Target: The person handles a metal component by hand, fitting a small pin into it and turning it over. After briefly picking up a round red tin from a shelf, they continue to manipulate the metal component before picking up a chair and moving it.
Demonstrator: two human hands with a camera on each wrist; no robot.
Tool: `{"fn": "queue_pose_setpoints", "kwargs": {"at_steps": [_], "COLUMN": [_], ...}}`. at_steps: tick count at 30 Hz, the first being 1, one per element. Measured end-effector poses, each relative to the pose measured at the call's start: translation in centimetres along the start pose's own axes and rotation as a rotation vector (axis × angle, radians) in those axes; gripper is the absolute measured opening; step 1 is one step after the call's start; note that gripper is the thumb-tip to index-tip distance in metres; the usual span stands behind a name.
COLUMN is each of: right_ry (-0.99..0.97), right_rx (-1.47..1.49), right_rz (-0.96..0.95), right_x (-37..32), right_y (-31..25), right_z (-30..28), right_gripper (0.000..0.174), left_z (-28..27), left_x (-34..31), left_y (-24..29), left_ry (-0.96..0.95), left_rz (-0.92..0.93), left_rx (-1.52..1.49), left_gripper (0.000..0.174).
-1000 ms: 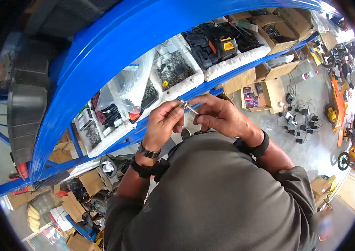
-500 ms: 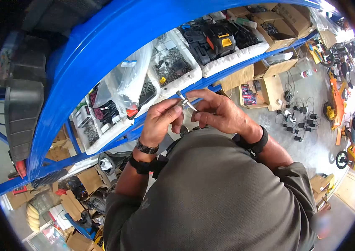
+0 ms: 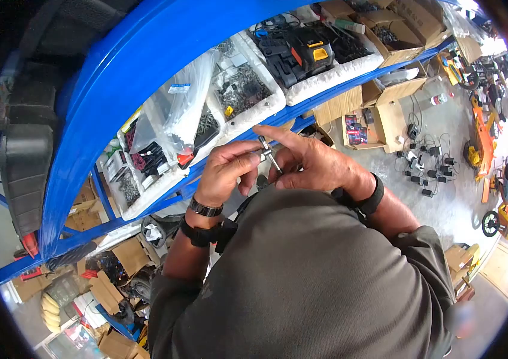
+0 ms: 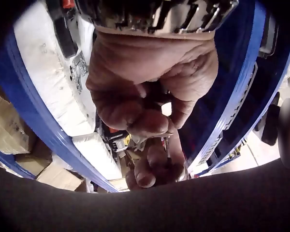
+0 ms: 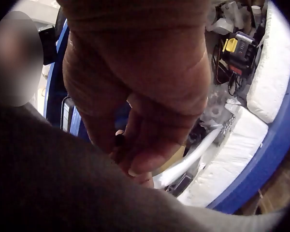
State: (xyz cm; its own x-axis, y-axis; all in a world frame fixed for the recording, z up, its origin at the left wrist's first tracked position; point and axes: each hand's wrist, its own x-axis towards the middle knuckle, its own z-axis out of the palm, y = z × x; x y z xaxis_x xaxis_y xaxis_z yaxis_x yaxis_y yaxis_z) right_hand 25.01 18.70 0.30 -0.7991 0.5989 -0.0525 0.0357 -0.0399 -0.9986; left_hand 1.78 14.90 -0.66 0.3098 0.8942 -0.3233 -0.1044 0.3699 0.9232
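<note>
Just above the shirt front, a shiny metal bolt-like part [image 3: 269, 157] with a slim shank and a short crosspiece lies between both hands. My left hand [image 3: 221, 176] pinches it near the crosspiece with thumb and forefinger. At the shank's lower end, the thumb and bent fingers of my right hand [image 3: 323, 166] hold it, while the right forefinger stretches out past its top. In the left wrist view, the left hand [image 4: 152, 82] is curled and hides most of the part. The right hand [image 5: 140, 96] largely covers it in the right wrist view.
A blue rack beam [image 3: 128, 66] arches close ahead. Beyond it sit white foam boxes [image 3: 260, 116] of small hardware, a clear plastic bag [image 3: 176, 113] and a black and yellow battery [image 3: 314, 54]. Cardboard boxes [image 3: 391, 128] and black adapters [image 3: 427, 176] lie on the floor at right.
The metal part has turned to stand steeper. My right forefinger has straightened out past its top, and the left hand has shifted slightly left.
</note>
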Motion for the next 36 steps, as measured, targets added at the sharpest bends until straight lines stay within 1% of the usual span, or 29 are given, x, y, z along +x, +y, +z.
{"fn": "queue_pose_setpoints", "kwargs": {"at_steps": [4,7,8,11,14,17,23,26,29,32,35,36], "right_ry": [0.016,0.027,0.030,0.035,0.076,0.106,0.122,0.135,0.134,0.145,0.135,0.127], "right_rx": [0.028,0.060,0.071,0.039,-0.044,-0.066,-0.179,-0.196,-0.183,-0.189,-0.182,-0.191], "right_rz": [0.046,0.058,0.053,0.043,0.033,0.020,0.007,-0.007,-0.024,-0.029,-0.031,-0.025], "right_x": [-0.2,-0.3,-0.3,-0.2,-0.3,-0.2,-0.2,0.0,-0.1,-0.1,-0.1,-0.1], "right_y": [-0.2,-0.1,-0.1,0.0,-0.7,-0.5,-1.0,-0.9,-1.2,-1.0,-1.1,-1.1], "right_z": [0.1,0.2,0.2,0.2,0.2,0.3,0.7,0.8,0.9,1.0,1.0,0.9], "right_gripper": [0.085,0.085,0.084,0.085,0.085,0.086,0.086,0.085,0.083,0.081,0.079,0.078], "left_z": [0.2,0.1,0.0,0.3,0.5,0.9,0.5,0.7,0.4,-0.2,-0.2,-0.2], "left_x": [0.0,-0.1,-0.1,-0.2,-0.3,-0.5,-0.7,-0.4,-0.3,0.0,0.1,0.1], "left_y": [-0.1,0.1,0.0,0.1,0.7,0.9,0.3,-0.2,-0.3,-0.9,-1.3,-1.2], "left_ry": [0.007,-0.024,-0.069,-0.045,-0.051,-0.036,-0.067,-0.048,-0.044,-0.051,0.015,0.019], "left_rz": [-0.032,-0.060,-0.071,-0.056,-0.065,-0.029,0.004,0.115,0.139,0.174,0.195,0.188], "left_rx": [-0.009,-0.006,0.022,0.017,0.087,0.097,0.068,0.026,0.095,-0.012,-0.170,-0.169], "left_gripper": [0.030,0.030,0.031,0.030,0.029,0.028,0.023,0.019,0.022,0.016,0.018,0.019]}}
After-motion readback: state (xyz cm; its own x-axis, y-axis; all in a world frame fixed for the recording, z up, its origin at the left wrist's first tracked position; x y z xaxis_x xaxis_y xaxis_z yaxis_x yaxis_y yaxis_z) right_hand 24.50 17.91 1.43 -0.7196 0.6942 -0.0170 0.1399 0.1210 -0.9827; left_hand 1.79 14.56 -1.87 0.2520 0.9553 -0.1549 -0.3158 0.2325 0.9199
